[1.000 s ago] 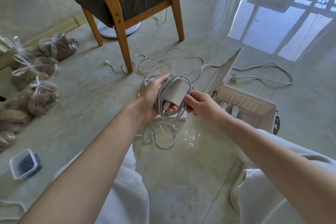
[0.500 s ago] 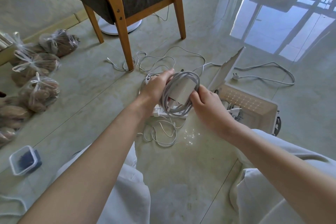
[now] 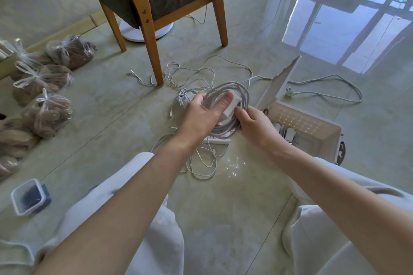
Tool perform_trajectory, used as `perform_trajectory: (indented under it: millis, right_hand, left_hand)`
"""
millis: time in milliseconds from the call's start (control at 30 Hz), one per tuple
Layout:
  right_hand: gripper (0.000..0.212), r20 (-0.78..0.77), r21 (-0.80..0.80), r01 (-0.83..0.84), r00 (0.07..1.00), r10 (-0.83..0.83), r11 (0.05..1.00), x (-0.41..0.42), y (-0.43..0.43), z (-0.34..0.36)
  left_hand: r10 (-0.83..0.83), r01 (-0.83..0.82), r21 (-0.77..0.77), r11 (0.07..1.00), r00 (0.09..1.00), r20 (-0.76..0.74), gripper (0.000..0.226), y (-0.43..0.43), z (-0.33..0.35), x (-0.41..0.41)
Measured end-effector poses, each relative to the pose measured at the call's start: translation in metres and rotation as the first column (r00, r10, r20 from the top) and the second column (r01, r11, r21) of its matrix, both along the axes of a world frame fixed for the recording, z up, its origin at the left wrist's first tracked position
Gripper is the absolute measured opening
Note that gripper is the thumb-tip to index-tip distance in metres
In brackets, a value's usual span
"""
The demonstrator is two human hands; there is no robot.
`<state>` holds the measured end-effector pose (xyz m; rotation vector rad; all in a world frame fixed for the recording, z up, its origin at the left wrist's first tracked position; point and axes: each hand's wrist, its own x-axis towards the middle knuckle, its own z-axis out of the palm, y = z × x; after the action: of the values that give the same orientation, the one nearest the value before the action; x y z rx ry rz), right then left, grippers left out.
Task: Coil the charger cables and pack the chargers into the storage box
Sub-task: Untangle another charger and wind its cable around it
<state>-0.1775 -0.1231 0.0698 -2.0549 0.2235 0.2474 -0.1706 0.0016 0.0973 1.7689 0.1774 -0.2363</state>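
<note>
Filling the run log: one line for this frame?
left hand: holds white charger brick wrapped in grey cable | right hand: grips coil | white perforated plastic storage box: open, right | loose white cables: floor

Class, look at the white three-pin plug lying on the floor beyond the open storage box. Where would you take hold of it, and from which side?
Grip the white three-pin plug by its moulded body, from above, pinching its two sides. It lies flat on the glossy tiled floor with its white cable trailing right, so the body is the only firm part, and pulling on the cable would strain it.
</note>
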Motion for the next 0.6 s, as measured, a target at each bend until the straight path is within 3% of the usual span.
perform_trajectory:
  millis: [167,300,433,600]
  right_hand:
    - [0.032,0.005,0.048,-0.049,0.999,0.049,0.998,0.000,-0.001,0.004]
    - [0.031,0.041,-0.159,-0.150,0.987,0.158,0.976,-0.009,-0.003,0.008]
    - [0.025,0.085,-0.272,-0.229,0.962,0.260,0.935,-0.019,-0.002,0.012]
    - [0.022,0.152,-0.343,-0.228,0.944,0.293,0.911,-0.021,-0.004,0.012]
  left_hand:
    - [-0.039,0.021,-0.136,0.990,0.990,-0.136,0.039,0.007,0.004,0.004]
    - [-0.095,0.058,-0.164,0.985,0.969,-0.226,0.047,0.011,0.009,0.005]
    - [-0.106,0.104,-0.020,0.994,0.987,-0.119,0.047,0.011,0.008,0.006]
    - [-0.079,0.079,-0.006,0.997,0.997,0.003,0.058,0.007,0.005,0.004]
